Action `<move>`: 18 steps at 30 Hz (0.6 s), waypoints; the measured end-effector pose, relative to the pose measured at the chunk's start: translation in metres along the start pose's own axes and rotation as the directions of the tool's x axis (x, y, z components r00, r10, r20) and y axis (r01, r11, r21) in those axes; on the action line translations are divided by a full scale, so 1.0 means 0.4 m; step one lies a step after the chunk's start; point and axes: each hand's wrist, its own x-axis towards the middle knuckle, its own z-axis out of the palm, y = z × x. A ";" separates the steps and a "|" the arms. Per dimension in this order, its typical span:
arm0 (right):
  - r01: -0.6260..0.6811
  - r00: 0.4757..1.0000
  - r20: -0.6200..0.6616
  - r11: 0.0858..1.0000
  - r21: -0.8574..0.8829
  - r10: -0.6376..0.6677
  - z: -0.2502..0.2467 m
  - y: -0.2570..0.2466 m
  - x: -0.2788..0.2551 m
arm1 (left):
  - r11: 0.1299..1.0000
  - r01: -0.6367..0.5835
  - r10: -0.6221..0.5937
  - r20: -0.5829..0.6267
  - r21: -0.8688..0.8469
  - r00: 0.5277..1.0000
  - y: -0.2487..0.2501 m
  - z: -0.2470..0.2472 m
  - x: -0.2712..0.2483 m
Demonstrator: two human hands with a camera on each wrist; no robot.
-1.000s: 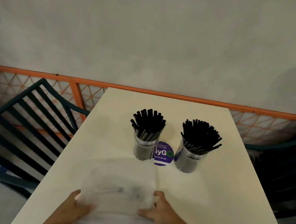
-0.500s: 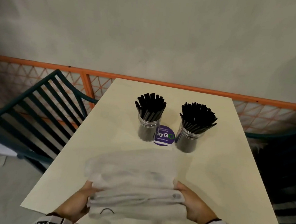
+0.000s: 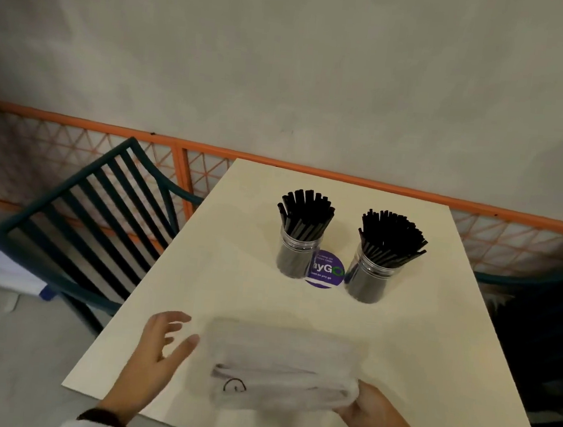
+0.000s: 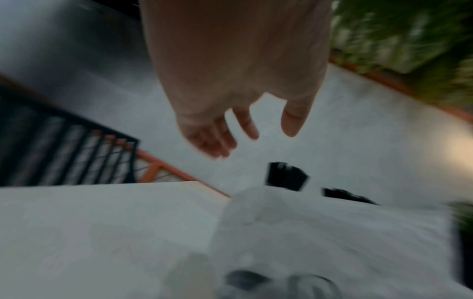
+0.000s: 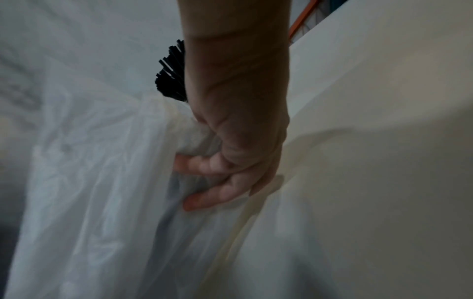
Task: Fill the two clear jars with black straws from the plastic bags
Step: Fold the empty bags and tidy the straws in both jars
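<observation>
Emptied plastic bags [image 3: 278, 371] folded flat at the table [image 3: 449, 350] near edge, pinched at one end by right hand [image 3: 370, 416], probably for removal. Left hand [image 3: 161, 343] spread, holding nothing, just beside the fold. Both jars [image 3: 298, 259] [image 3: 370, 277] toward the far edge, packed with black straws [image 3: 391, 234]; purple sticker [image 3: 327, 273] between them. Slatted chair [image 3: 76, 228] off the left edge.

Two jars [image 3: 298, 254], two hands [image 3: 161, 343], one sticker [image 3: 327, 273].

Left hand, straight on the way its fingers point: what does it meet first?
Probably nothing soon. The open left hand points up and away over bare cream tabletop, just left of the crumpled translucent plastic bags. The left clear jar of black straws lies farther along; depth unclear.
</observation>
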 end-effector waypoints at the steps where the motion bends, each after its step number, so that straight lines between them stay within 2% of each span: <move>1: -0.017 0.999 -0.042 1.000 -0.022 0.016 0.001 0.010 0.011 | 0.983 -0.171 0.171 0.000 0.064 0.985 0.026 0.013 0.002; 2: -0.028 0.997 -0.073 0.999 -0.043 0.025 0.002 0.020 0.022 | 0.944 -0.306 0.298 0.080 0.121 0.951 0.046 0.035 -0.007; 3: -0.029 0.996 -0.080 0.998 -0.049 0.025 0.004 0.029 0.028 | 0.907 -0.395 0.357 0.230 0.145 0.905 0.067 0.064 -0.012; 5: -0.033 0.998 -0.058 0.999 0.005 0.033 0.018 0.038 0.024 | 0.817 -0.519 0.314 0.560 0.251 0.766 0.059 0.144 -0.019; 6: -0.043 0.996 -0.080 0.999 0.021 0.044 0.022 0.042 0.019 | 0.740 -0.559 0.218 0.652 0.374 0.726 0.041 0.181 -0.018; 7: -0.058 0.993 -0.104 0.998 0.032 0.061 0.029 0.045 0.011 | 0.661 -0.583 0.124 0.697 0.472 0.706 0.006 0.213 -0.009; 9: -0.065 0.988 -0.141 0.998 0.011 0.066 0.032 0.055 0.001 | 0.578 -0.584 -0.019 0.725 0.570 0.689 -0.007 0.245 0.016; 10: -0.056 0.987 -0.152 0.998 -0.024 0.052 0.029 0.057 -0.001 | 0.542 -0.595 -0.011 0.712 0.594 0.702 -0.021 0.256 0.035; 11: 0.002 0.987 -0.162 0.996 -0.089 -0.017 0.022 0.057 -0.011 | 0.570 -0.596 0.012 0.720 0.565 0.694 -0.042 0.268 0.062; 12: 0.072 0.979 -0.168 0.967 -0.243 -0.115 0.014 0.057 -0.019 | 0.609 -0.581 0.020 0.722 0.540 0.692 -0.050 0.275 0.087; 13: 0.166 0.932 -0.233 0.899 -0.406 -0.277 0.001 0.063 -0.022 | 0.593 -0.608 0.020 0.745 0.528 0.667 -0.047 0.277 0.105; 14: 0.277 0.806 -0.280 0.750 -0.601 -0.522 -0.004 0.070 -0.017 | 0.608 -0.599 -0.001 0.755 0.521 0.656 -0.047 0.277 0.115; 15: 0.399 0.613 -0.185 0.503 -0.766 -0.768 -0.001 0.078 -0.019 | 0.630 -0.569 -0.039 0.754 0.528 0.656 -0.042 0.277 0.130; 16: 0.462 0.448 0.054 0.180 -0.868 -0.893 0.016 0.086 -0.029 | 0.647 -0.546 -0.078 0.759 0.532 0.647 -0.034 0.278 0.144; 17: 0.486 0.355 0.370 -0.169 -0.858 -0.859 0.047 0.097 -0.050 | 0.677 -0.510 -0.132 0.769 0.531 0.626 -0.024 0.278 0.152; 18: 0.468 0.340 0.604 -0.428 -0.773 -0.721 0.055 0.128 -0.035 | 0.701 -0.477 -0.180 0.778 0.531 0.602 -0.016 0.277 0.157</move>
